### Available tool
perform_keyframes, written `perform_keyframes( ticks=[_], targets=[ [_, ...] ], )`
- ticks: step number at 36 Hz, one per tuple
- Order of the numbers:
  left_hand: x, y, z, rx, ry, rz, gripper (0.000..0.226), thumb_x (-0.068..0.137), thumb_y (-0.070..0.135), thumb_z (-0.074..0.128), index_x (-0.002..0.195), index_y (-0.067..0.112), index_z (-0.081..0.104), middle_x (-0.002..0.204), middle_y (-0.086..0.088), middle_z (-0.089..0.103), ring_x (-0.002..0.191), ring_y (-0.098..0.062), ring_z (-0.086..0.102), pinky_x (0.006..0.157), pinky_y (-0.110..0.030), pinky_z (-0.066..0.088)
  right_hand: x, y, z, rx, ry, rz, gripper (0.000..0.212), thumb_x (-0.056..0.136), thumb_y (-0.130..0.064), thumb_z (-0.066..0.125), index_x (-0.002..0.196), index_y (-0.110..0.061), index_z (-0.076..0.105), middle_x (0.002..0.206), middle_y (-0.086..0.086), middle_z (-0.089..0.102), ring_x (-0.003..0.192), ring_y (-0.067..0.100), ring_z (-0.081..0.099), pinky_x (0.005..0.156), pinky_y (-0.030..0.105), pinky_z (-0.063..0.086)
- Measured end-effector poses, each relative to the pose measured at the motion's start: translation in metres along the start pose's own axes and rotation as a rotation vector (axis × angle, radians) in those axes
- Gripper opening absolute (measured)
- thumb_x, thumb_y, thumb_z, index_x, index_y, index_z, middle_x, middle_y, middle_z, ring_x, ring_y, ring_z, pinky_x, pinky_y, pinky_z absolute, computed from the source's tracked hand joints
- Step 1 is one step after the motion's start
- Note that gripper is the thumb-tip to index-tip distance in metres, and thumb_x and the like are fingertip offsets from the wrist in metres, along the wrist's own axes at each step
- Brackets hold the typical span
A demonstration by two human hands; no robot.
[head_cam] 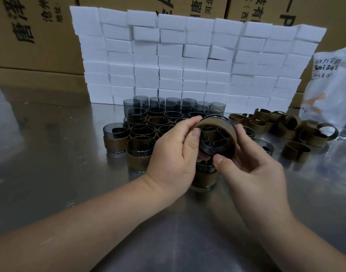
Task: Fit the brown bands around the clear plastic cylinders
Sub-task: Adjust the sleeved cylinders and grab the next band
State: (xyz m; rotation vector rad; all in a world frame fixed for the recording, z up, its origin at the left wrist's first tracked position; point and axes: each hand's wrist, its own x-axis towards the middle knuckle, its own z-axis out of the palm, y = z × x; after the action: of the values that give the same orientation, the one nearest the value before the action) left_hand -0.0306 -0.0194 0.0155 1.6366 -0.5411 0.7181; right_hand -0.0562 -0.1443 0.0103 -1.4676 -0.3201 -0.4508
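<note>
Hands: left hand (173, 152) and right hand (253, 170) are both curled round one cylinder (217, 143), fingers clamped on its sides, right thumb at its near rim.
Cylinder: lifted between the hands, tipped so its open mouth faces the wearer.
Band (215, 124): wrapped round the cylinder's upper side, touching the left fingertips; whether it is fully seated I cannot tell.
Advice: probably steady the cylinder with the right hand and slide the band evenly with the left, so it neither skews nor buckles.
Banded cylinder (202, 179): on the table (50, 154), just under the hands.
Cylinder group (140, 132): beyond the left hand; front ones banded, back rows bare.
Loose bands (290, 124): beyond the right hand, near for the next pick.
White boxes (188, 55): stacked wall, farthest back.
</note>
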Motion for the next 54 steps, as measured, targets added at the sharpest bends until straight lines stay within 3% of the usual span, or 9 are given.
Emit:
perform_keyframes(
  ticks=[6, 10, 18, 25, 35, 43, 46, 49, 54],
  targets=[
    [0.0022, -0.0025, -0.0018, -0.092, -0.022, -0.029, 0.019, 0.089, 0.030, 0.041, 0.102, 0.038, 0.052, 0.078, 0.015, 0.065, 0.061, -0.003, 0.065, 0.055, -0.018, 0.052, 0.0004, -0.0045, 0.0006, 0.003, 0.034, 0.004, 0.058, 0.075, 0.006, 0.068, 0.126, -0.017, 0.054, 0.132, 0.000, 0.057, 0.115, 0.000, 0.055, 0.091, 0.009, 0.042],
    [0.0047, -0.0036, -0.0039, -0.105, -0.030, -0.022, 0.012, 0.089, 0.037, 0.045, 0.097, 0.038, 0.054, 0.080, 0.020, 0.066, 0.059, -0.004, 0.065, 0.052, -0.016, 0.050, 0.0008, -0.0068, 0.0016, 0.021, 0.049, 0.022, 0.058, 0.076, 0.009, 0.067, 0.128, -0.010, 0.053, 0.131, 0.003, 0.058, 0.114, 0.001, 0.055, 0.091, 0.011, 0.042],
    [0.0053, -0.0035, -0.0051, -0.160, -0.021, -0.042, 0.020, 0.081, 0.048, 0.046, 0.094, 0.038, 0.057, 0.078, 0.017, 0.067, 0.055, -0.007, 0.065, 0.051, -0.019, 0.050, 0.0008, -0.0097, 0.0017, 0.038, 0.057, 0.021, 0.053, 0.076, 0.009, 0.065, 0.125, -0.010, 0.057, 0.126, 0.003, 0.061, 0.104, -0.005, 0.059, 0.088, 0.012, 0.046],
    [0.0051, -0.0016, -0.0057, -0.208, -0.035, -0.061, 0.024, 0.085, 0.031, 0.048, 0.107, 0.038, 0.051, 0.102, 0.003, 0.061, 0.067, -0.006, 0.065, 0.054, -0.015, 0.050, 0.0016, -0.0088, 0.0008, 0.021, 0.064, 0.012, 0.051, 0.076, 0.006, 0.067, 0.124, -0.011, 0.059, 0.120, 0.001, 0.065, 0.100, -0.003, 0.063, 0.086, 0.015, 0.049],
    [0.0058, -0.0006, -0.0086, -0.109, -0.032, -0.018, 0.020, 0.088, 0.028, 0.046, 0.104, 0.032, 0.058, 0.092, 0.005, 0.056, 0.057, -0.014, 0.065, 0.053, -0.026, 0.053, 0.0022, -0.0079, 0.0000, 0.041, 0.054, 0.000, 0.049, 0.076, 0.005, 0.066, 0.124, -0.006, 0.060, 0.106, -0.008, 0.070, 0.094, -0.002, 0.065, 0.083, 0.016, 0.051],
    [0.0071, 0.0016, -0.0071, -0.134, -0.017, -0.022, 0.018, 0.086, 0.025, 0.048, 0.100, 0.030, 0.059, 0.088, 0.008, 0.054, 0.056, -0.008, 0.062, 0.050, -0.020, 0.051, 0.0032, -0.0069, -0.0003, 0.040, 0.043, -0.023, 0.048, 0.077, 0.006, 0.065, 0.123, -0.006, 0.060, 0.104, -0.015, 0.069, 0.096, 0.000, 0.066, 0.085, 0.016, 0.051],
    [0.0073, 0.0024, -0.0074, -0.135, -0.015, -0.029, 0.018, 0.086, 0.026, 0.048, 0.099, 0.030, 0.059, 0.088, 0.009, 0.054, 0.055, -0.007, 0.062, 0.049, -0.021, 0.051, 0.0028, -0.0053, -0.0011, 0.051, 0.048, -0.017, 0.050, 0.076, 0.006, 0.066, 0.124, -0.006, 0.059, 0.104, -0.010, 0.070, 0.097, 0.003, 0.066, 0.086, 0.020, 0.051],
    [0.0074, 0.0029, -0.0077, -0.131, -0.007, -0.035, 0.017, 0.086, 0.026, 0.048, 0.098, 0.031, 0.059, 0.088, 0.009, 0.054, 0.053, -0.006, 0.061, 0.048, -0.020, 0.050, 0.0035, -0.0043, -0.0009, 0.068, 0.057, -0.012, 0.049, 0.075, 0.004, 0.067, 0.121, -0.011, 0.060, 0.103, -0.011, 0.070, 0.098, 0.004, 0.066, 0.085, 0.019, 0.051],
    [0.0077, 0.0020, -0.0076, -0.123, 0.006, -0.051, 0.017, 0.084, 0.027, 0.049, 0.098, 0.033, 0.058, 0.089, 0.007, 0.053, 0.049, -0.006, 0.058, 0.046, -0.021, 0.050, 0.0056, -0.0021, -0.0017, 0.069, 0.052, -0.029, 0.045, 0.074, 0.002, 0.068, 0.103, -0.031, 0.059, 0.101, -0.028, 0.064, 0.098, -0.003, 0.064, 0.079, 0.010, 0.050]
  ],
)
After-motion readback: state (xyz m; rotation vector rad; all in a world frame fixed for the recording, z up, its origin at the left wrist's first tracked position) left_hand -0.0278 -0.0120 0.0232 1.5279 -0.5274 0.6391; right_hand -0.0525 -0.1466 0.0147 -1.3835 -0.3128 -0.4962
